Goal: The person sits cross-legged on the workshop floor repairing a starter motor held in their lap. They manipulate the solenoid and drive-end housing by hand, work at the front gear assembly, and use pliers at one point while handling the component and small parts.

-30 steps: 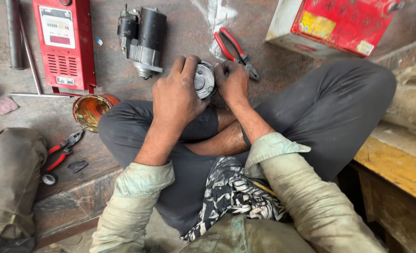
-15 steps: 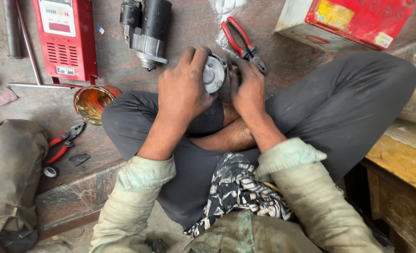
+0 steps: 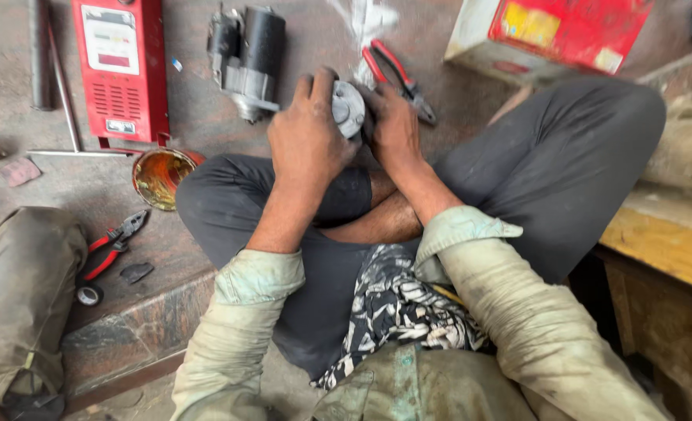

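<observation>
Gritty concrete floor; hands grip round metal part.

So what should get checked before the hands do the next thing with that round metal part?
1. Both hands on the part: left hand and right hand grip the round metal part. Ok.
2. Part held above the lap, not on the floor: ok.
3. Pliers within reach: the red-handled pliers lie just beyond the right hand. Ok.
4. Small tin upright by the knee: ok.
5. Motor lying apart from the hands: ok.
6. Loose bits on the part: cannot tell, the fingers cover it.
</observation>
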